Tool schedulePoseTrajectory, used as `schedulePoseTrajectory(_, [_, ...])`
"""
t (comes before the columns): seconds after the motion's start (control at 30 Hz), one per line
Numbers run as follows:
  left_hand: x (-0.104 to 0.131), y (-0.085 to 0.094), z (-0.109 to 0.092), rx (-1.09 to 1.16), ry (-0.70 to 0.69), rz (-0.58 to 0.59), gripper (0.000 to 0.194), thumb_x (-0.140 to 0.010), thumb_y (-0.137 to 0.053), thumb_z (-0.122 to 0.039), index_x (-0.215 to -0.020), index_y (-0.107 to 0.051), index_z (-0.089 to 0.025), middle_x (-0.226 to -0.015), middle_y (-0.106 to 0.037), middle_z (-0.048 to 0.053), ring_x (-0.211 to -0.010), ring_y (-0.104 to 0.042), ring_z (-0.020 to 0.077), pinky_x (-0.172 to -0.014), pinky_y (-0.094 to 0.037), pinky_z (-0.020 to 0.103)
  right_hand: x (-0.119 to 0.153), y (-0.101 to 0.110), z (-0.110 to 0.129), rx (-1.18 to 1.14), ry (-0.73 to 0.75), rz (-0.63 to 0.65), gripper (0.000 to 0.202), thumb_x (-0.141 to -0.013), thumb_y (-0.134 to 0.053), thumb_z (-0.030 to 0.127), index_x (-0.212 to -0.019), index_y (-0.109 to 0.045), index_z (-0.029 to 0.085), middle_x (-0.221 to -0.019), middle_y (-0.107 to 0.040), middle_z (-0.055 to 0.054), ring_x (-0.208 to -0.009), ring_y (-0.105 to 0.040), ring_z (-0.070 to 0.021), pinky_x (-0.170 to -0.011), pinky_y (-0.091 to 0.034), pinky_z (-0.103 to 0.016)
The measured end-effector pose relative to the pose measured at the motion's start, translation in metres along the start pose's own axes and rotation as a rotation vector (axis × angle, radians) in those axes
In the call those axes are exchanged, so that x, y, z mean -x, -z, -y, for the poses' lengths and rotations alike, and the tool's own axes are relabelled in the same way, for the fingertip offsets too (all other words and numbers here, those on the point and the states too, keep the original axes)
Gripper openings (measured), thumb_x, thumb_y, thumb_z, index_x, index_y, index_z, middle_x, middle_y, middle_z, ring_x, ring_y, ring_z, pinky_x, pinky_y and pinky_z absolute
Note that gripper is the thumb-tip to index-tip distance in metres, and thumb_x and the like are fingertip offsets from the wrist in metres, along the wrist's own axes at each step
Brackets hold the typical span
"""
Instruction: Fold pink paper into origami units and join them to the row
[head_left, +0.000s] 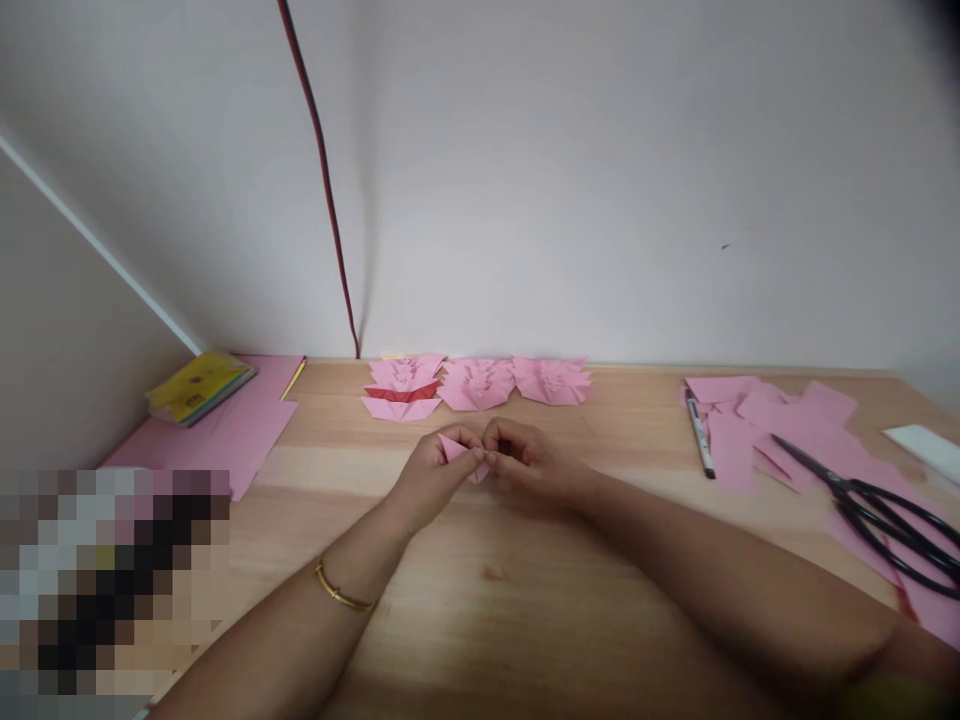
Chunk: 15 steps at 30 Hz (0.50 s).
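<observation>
Between my two hands, above the middle of the table, is a small folded piece of pink paper (454, 449). My left hand (444, 468) grips it with the thumb on the near side. The thumb and forefinger of my right hand (521, 462) pinch its right edge, close against the left thumb. Fingers cover much of the paper, so its full shape is hidden. Just beyond the hands, folded pink paper pieces (477, 386) stand in three rows near the wall, with one red folded piece (405, 392) in the left row.
At right lie pink paper sheets (731, 450), a marker pen (700, 435), black-handled scissors (877, 510) and a white object (926, 450). Larger pink sheets (255, 440) and a yellow packet (201, 388) are at left. A red-black cable (324, 170) hangs along the wall.
</observation>
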<state>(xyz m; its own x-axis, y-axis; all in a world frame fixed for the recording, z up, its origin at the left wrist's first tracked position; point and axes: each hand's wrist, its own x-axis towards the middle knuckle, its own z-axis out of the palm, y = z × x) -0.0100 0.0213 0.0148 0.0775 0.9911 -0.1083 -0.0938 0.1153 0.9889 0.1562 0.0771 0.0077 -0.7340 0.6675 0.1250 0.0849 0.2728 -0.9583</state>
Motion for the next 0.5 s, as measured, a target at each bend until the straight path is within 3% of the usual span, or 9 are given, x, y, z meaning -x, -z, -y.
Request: schedulePoseTrajectory(0.5, [-0.0006, -0.0006, -0.0005, -0.019, -0.004, -0.023, 0.020, -0.071, -0.068, -0.030, -0.069, -0.056, -0.014, -0.063, -0.055, 0.000, -0.060, -0.049, 0.0100, -0.060, -0.036, 0.023, -0.0005, -0.0007, 0.0024, 0.026, -0.003, -0.016, 0.027, -0.085, -0.054, 0.041, -0.074, -0.046, 0.018, -0.065, -0.048, 0.003, -0.058, -0.040, -0.0088, -0.053, -0.032, -0.021])
